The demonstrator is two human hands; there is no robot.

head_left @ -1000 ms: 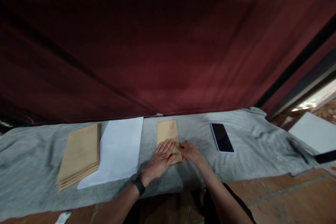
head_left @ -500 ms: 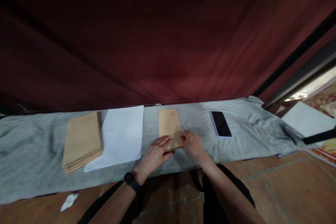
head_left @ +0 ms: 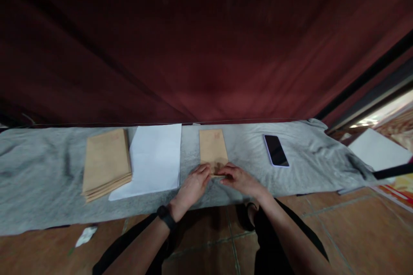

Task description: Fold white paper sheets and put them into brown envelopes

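Note:
A brown paper envelope point(head_left: 213, 145) with a small reddish mark near its far right corner lies on the grey cloth in front of me. At its near left corner, my left hand point(head_left: 195, 184) has its fingers closed on the paper edge. My right hand point(head_left: 240, 179) pinches the near right part of the same edge with thumb and fingers. The fingertips hide part of that edge. Left of the envelope are white paper sheets point(head_left: 158, 159), and beyond them a stack of brown envelopes point(head_left: 106, 161) overlaps the sheets.
A phone point(head_left: 276, 150) in a pale purple case lies to the right on the grey cloth point(head_left: 309, 159). A dark red fabric point(head_left: 206, 51) rises behind it. Below, the tiled floor point(head_left: 342, 219) holds a crumpled white scrap point(head_left: 86, 236). A dark bar point(head_left: 392, 169) juts in at right.
Both hands have shifted to the envelope's near edge and closer together. My left hand no longer lies flat on the paper; its fingers now curl at the edge. The view has shifted slightly.

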